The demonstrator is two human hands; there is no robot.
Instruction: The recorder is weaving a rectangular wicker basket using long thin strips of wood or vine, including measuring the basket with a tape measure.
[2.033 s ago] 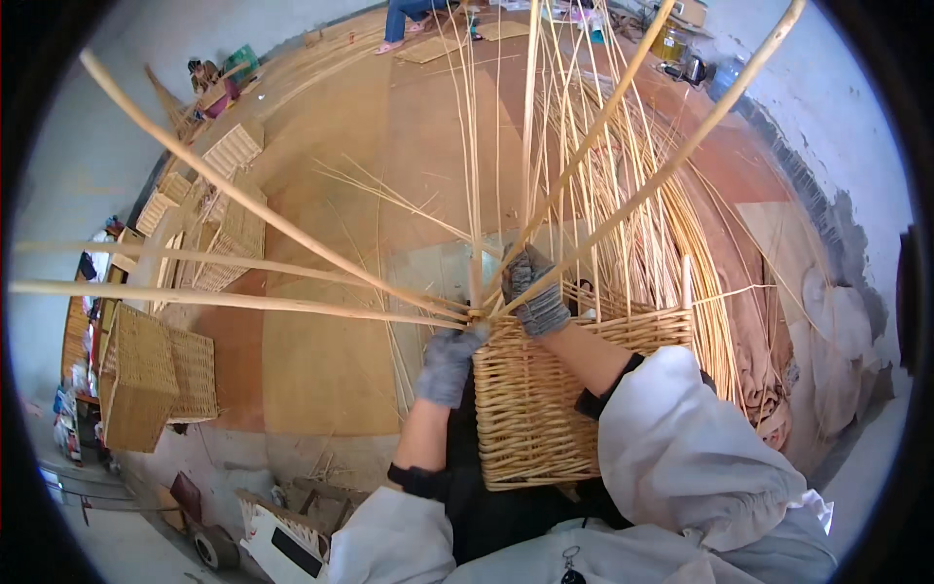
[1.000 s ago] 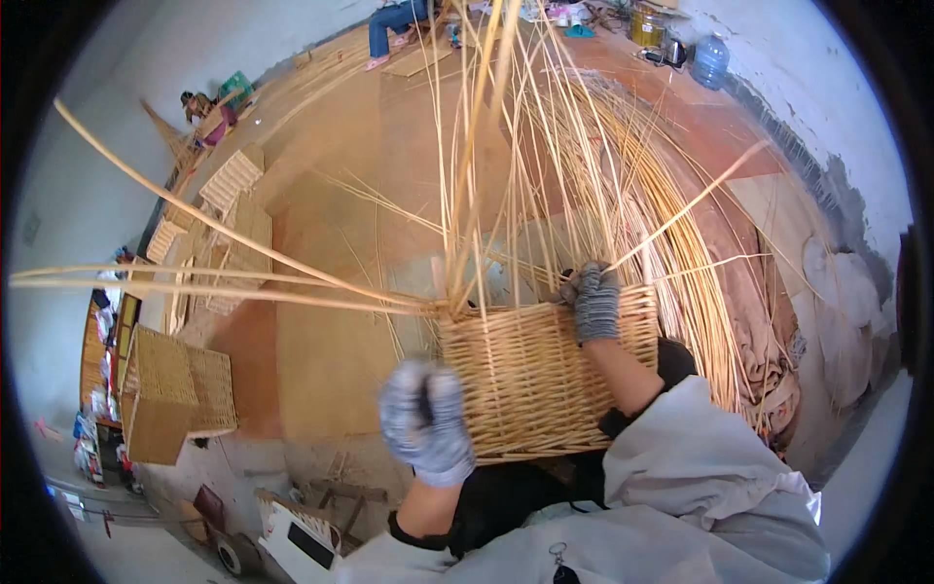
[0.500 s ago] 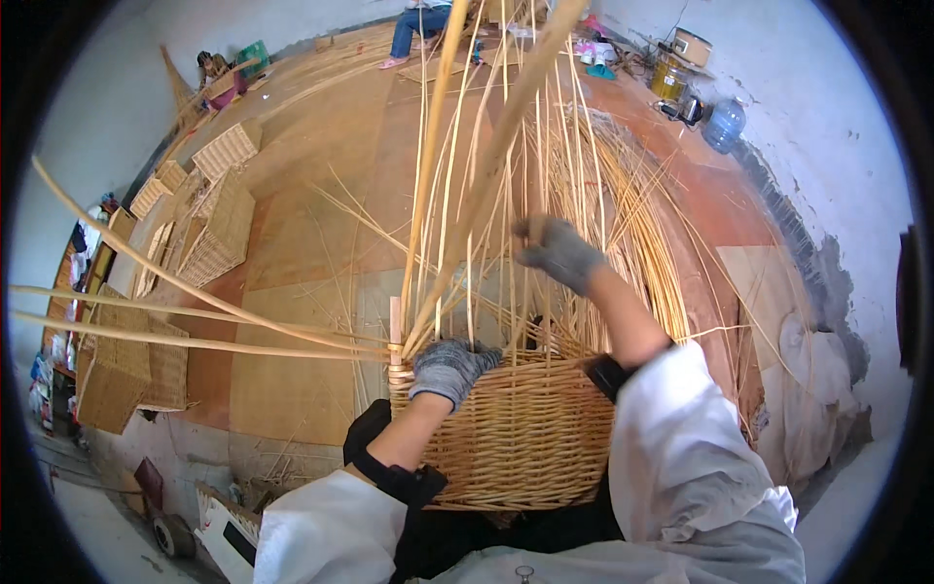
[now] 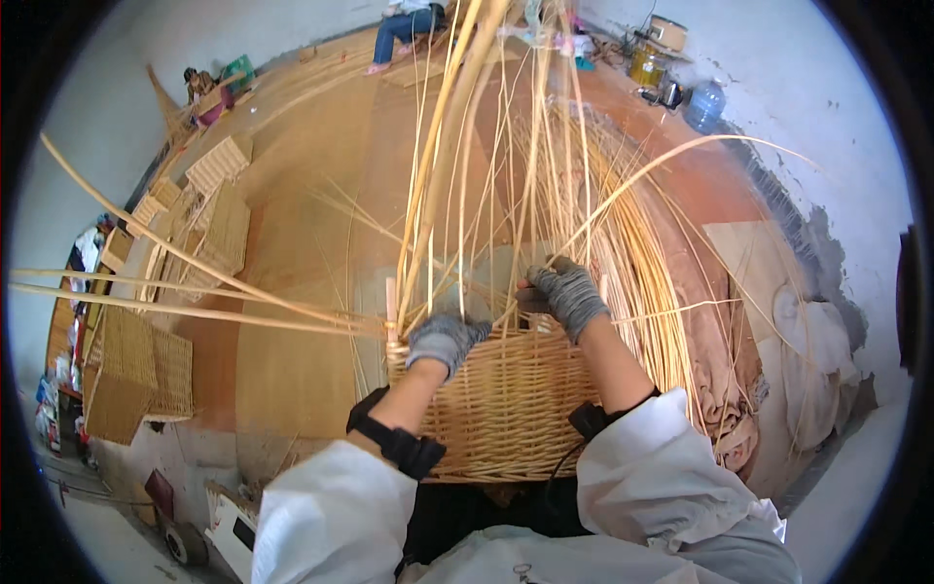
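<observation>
A half-woven wicker basket (image 4: 506, 414) stands before my lap, with pale willow rods (image 4: 425, 175) rising from its far rim. My left hand (image 4: 446, 346), in a grey knit glove, is closed over the rim near the left corner, at the foot of the uprights. My right hand (image 4: 567, 297), gloved alike, grips a long willow rod (image 4: 671, 159) just above the rim. That rod arches up and away to the right. Three more rods (image 4: 195, 243) stick out leftward from the corner, beside a short upright peg (image 4: 391, 300). My left fingertips are partly hidden behind the rods.
A heap of loose rods (image 4: 652, 282) lies on the right. Finished baskets (image 4: 136, 375) stand along the left. Two people sit far off, one in blue trousers (image 4: 397, 37). By the right wall are a blue water bottle (image 4: 704, 105) and crumpled cloth (image 4: 812, 331).
My right hand has come down from among the uprights toward the rim, and a rod now bends off to the right from it. My left hand stays at the rim's left corner.
</observation>
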